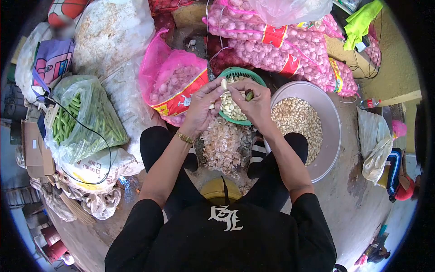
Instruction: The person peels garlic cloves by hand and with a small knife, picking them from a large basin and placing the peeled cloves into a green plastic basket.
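Over a green basket (pixel 251 75) of peeled garlic cloves, my two hands meet. My left hand (pixel 201 109) is closed, pinching a pale garlic clove (pixel 224 84) between thumb and finger; another clove (pixel 211 106) shows lower in the same hand. My right hand (pixel 254 103) is closed too, its thumb at the held clove. A small dark green object (pixel 249 95), perhaps a knife handle, sticks out of its grip; the rest of it is hidden. Below the basket, a heap of papery garlic skins (pixel 221 145) lies between my feet.
To the right stands a large pale basin (pixel 333 131) holding many unpeeled cloves. An opened pink mesh sack (pixel 174 79) of garlic is at left, and stacked full garlic sacks (pixel 290 54) are behind. A plastic bag of green beans (pixel 86 118) sits farther left. I sit over a yellow seat (pixel 213 188).
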The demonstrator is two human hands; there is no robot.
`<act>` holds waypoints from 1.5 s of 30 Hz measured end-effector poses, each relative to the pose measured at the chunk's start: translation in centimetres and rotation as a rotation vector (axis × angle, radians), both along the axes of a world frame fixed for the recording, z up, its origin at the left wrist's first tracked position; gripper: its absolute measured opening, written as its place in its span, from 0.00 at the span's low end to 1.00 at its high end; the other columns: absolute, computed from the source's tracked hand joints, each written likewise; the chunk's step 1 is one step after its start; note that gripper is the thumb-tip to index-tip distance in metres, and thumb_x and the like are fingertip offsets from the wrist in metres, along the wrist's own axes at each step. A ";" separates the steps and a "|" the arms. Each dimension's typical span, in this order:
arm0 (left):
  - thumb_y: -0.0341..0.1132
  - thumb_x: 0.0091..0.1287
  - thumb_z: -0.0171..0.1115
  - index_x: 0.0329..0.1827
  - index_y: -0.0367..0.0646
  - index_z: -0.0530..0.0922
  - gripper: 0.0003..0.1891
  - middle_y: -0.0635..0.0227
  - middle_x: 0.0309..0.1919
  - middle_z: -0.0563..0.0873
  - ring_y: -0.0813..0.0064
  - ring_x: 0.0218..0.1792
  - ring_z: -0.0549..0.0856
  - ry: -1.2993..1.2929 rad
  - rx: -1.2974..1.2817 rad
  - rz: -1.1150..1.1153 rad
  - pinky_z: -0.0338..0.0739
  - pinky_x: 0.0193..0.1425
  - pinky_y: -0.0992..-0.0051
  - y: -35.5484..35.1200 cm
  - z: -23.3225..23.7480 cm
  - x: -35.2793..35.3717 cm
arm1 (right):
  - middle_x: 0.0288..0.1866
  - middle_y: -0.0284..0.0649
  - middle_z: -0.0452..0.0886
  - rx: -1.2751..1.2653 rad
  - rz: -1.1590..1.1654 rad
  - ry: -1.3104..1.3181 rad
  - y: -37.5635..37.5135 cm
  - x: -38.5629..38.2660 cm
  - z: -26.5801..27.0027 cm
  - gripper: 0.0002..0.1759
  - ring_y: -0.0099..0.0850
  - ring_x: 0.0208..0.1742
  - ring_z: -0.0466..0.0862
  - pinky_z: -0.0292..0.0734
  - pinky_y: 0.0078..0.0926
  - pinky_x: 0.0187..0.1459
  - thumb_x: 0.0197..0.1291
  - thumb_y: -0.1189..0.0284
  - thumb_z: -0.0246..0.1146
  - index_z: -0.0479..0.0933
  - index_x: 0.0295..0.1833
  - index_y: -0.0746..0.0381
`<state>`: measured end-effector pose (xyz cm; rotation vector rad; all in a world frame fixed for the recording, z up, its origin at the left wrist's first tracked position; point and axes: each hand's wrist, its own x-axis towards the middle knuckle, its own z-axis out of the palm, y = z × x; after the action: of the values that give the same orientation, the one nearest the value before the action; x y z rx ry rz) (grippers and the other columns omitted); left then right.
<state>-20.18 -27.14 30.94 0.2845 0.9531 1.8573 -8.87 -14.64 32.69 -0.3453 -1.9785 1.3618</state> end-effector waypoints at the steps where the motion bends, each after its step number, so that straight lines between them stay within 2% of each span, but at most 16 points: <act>1: 0.31 0.72 0.59 0.63 0.40 0.74 0.18 0.76 0.26 0.78 0.89 0.19 0.73 0.027 -0.021 0.015 0.64 0.17 0.89 0.1 0.1 0.0 | 0.33 0.44 0.85 0.008 -0.019 -0.018 0.0 -0.1 0.0 0.07 0.29 0.35 0.84 0.76 0.24 0.39 0.54 0.78 0.70 0.84 0.38 0.68; 5: 0.33 0.69 0.64 0.61 0.39 0.77 0.19 0.79 0.31 0.81 0.93 0.19 0.72 0.071 0.000 0.016 0.61 0.17 0.90 0.2 -0.4 0.6 | 0.32 0.43 0.84 -0.024 -0.084 -0.089 -0.3 -0.2 -0.2 0.07 0.29 0.34 0.84 0.76 0.26 0.37 0.54 0.75 0.70 0.83 0.37 0.68; 7: 0.33 0.68 0.65 0.61 0.38 0.77 0.19 0.79 0.32 0.82 0.93 0.19 0.72 0.074 -0.032 0.040 0.61 0.18 0.89 0.3 -0.2 0.8 | 0.32 0.43 0.84 0.093 -0.110 -0.092 -0.1 -0.3 -0.4 0.08 0.29 0.33 0.84 0.76 0.27 0.37 0.54 0.74 0.70 0.82 0.36 0.67; 11: 0.34 0.68 0.66 0.61 0.38 0.77 0.20 0.78 0.33 0.83 0.92 0.19 0.72 0.112 -0.024 0.033 0.62 0.18 0.89 0.3 -0.4 0.6 | 0.31 0.43 0.84 0.140 -0.105 -0.052 -0.1 -0.4 -0.7 0.07 0.28 0.32 0.83 0.76 0.27 0.37 0.54 0.74 0.68 0.82 0.36 0.68; 14: 0.34 0.69 0.65 0.61 0.38 0.77 0.20 0.77 0.34 0.84 0.92 0.19 0.72 0.148 -0.057 0.043 0.62 0.19 0.89 0.4 0.1 0.7 | 0.30 0.42 0.84 -0.025 -0.134 -0.102 -0.1 -0.4 -0.2 0.07 0.26 0.31 0.82 0.76 0.26 0.37 0.55 0.74 0.67 0.82 0.35 0.68; 17: 0.33 0.72 0.60 0.62 0.38 0.74 0.18 0.75 0.28 0.80 0.90 0.19 0.72 0.162 -0.059 0.029 0.62 0.16 0.90 0.3 0.4 0.6 | 0.28 0.41 0.84 -0.111 -0.157 -0.099 0.3 -0.4 -0.4 0.07 0.24 0.31 0.82 0.76 0.25 0.37 0.56 0.74 0.66 0.82 0.36 0.69; 19: 0.35 0.71 0.62 0.61 0.38 0.76 0.18 0.75 0.37 0.84 0.92 0.19 0.72 0.073 -0.024 0.029 0.63 0.19 0.90 0.2 0.5 0.5 | 0.29 0.39 0.83 -0.088 -0.048 -0.061 0.4 -0.2 -0.4 0.08 0.24 0.34 0.82 0.76 0.23 0.38 0.56 0.76 0.67 0.83 0.39 0.69; 20: 0.35 0.71 0.62 0.61 0.38 0.76 0.18 0.75 0.37 0.84 0.92 0.19 0.72 0.073 -0.025 0.031 0.63 0.19 0.90 0.1 0.3 0.3 | 0.29 0.39 0.83 -0.089 -0.046 -0.061 0.6 -0.1 -0.2 0.08 0.24 0.34 0.82 0.76 0.23 0.38 0.56 0.76 0.67 0.83 0.39 0.69; 22: 0.36 0.72 0.60 0.62 0.39 0.75 0.18 0.75 0.35 0.84 0.91 0.19 0.72 0.001 0.021 -0.035 0.63 0.18 0.89 -0.2 -0.1 -0.3 | 0.33 0.38 0.83 0.086 0.020 0.006 0.8 0.1 0.7 0.10 0.26 0.38 0.83 0.77 0.24 0.39 0.53 0.78 0.70 0.83 0.42 0.66; 23: 0.36 0.72 0.60 0.62 0.39 0.75 0.18 0.75 0.35 0.84 0.91 0.19 0.72 0.003 0.022 -0.033 0.63 0.18 0.89 -0.4 -0.3 -0.6 | 0.33 0.38 0.83 0.087 0.021 0.007 1.1 0.1 0.9 0.10 0.26 0.38 0.83 0.77 0.24 0.39 0.53 0.78 0.70 0.83 0.42 0.66; 25: 0.37 0.73 0.59 0.61 0.39 0.76 0.17 0.75 0.33 0.82 0.91 0.19 0.71 0.011 0.018 -0.150 0.63 0.19 0.89 -0.7 -0.4 -1.1 | 0.38 0.38 0.82 0.325 0.086 0.082 1.7 0.1 1.1 0.13 0.29 0.41 0.84 0.78 0.25 0.40 0.51 0.79 0.72 0.83 0.44 0.62; 32: 0.36 0.73 0.59 0.60 0.38 0.78 0.16 0.74 0.32 0.82 0.92 0.20 0.70 0.026 -0.039 -0.161 0.62 0.21 0.89 -1.0 0.4 -1.1 | 0.41 0.38 0.83 0.303 0.176 0.073 1.7 0.0 0.6 0.13 0.33 0.40 0.85 0.79 0.26 0.40 0.51 0.81 0.71 0.83 0.44 0.61; 34: 0.39 0.74 0.58 0.60 0.36 0.76 0.18 0.77 0.23 0.75 0.89 0.19 0.70 0.075 -0.091 -0.155 0.63 0.21 0.88 -1.0 0.6 -1.1 | 0.42 0.38 0.83 0.303 0.182 0.087 1.8 -0.2 0.5 0.13 0.33 0.40 0.85 0.80 0.27 0.39 0.51 0.82 0.71 0.83 0.43 0.61; 35: 0.39 0.74 0.58 0.60 0.36 0.76 0.18 0.77 0.23 0.75 0.89 0.19 0.70 0.076 -0.090 -0.155 0.63 0.21 0.88 -1.0 0.3 -1.2 | 0.42 0.38 0.83 0.303 0.182 0.088 1.8 -0.2 0.5 0.13 0.33 0.40 0.85 0.80 0.27 0.39 0.51 0.82 0.71 0.83 0.43 0.61; 37: 0.37 0.73 0.60 0.59 0.38 0.79 0.16 0.72 0.35 0.84 0.91 0.21 0.71 0.051 -0.069 -0.151 0.61 0.21 0.89 -1.0 -0.2 -1.2 | 0.42 0.39 0.83 0.324 0.194 0.072 1.9 -0.1 0.4 0.12 0.34 0.40 0.85 0.79 0.27 0.39 0.51 0.82 0.70 0.83 0.43 0.62; 45: 0.38 0.72 0.61 0.57 0.39 0.81 0.16 0.71 0.35 0.85 0.91 0.21 0.71 0.091 -0.102 -0.150 0.60 0.20 0.89 -1.0 -0.5 -1.3 | 0.42 0.41 0.82 0.298 0.237 0.018 2.0 -0.1 0.4 0.11 0.37 0.42 0.84 0.79 0.29 0.41 0.50 0.83 0.69 0.80 0.40 0.63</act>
<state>-21.51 -28.15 30.45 0.3710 1.0558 1.6656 -8.94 -12.66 33.07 0.0415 -2.2220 1.1781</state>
